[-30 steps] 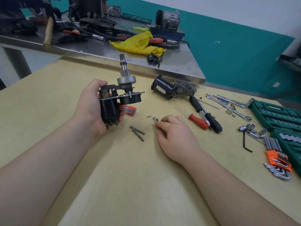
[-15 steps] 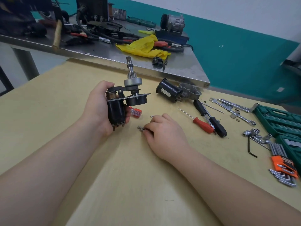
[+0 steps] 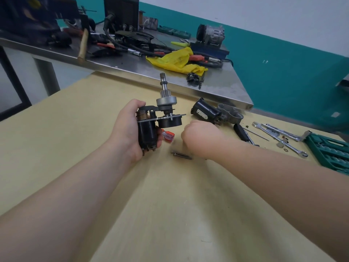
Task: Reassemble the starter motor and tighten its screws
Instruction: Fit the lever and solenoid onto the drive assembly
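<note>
Right hand (image 3: 201,136) now raised off the table (image 3: 79,140), fist closed (contents hidden); left hand (image 3: 130,127) grip around starter assembly (image 3: 151,125).

The right hand (image 3: 200,137) has lifted off the screws (image 3: 181,155), fingers curled closed.

Left hand (image 3: 127,127): I grip the starter assembly (image 3: 157,120) upright.
Right hand (image 3: 200,135): my fist, curled, contents hidden.
Screws (image 3: 181,154): on table (image 3: 75,120).
</note>
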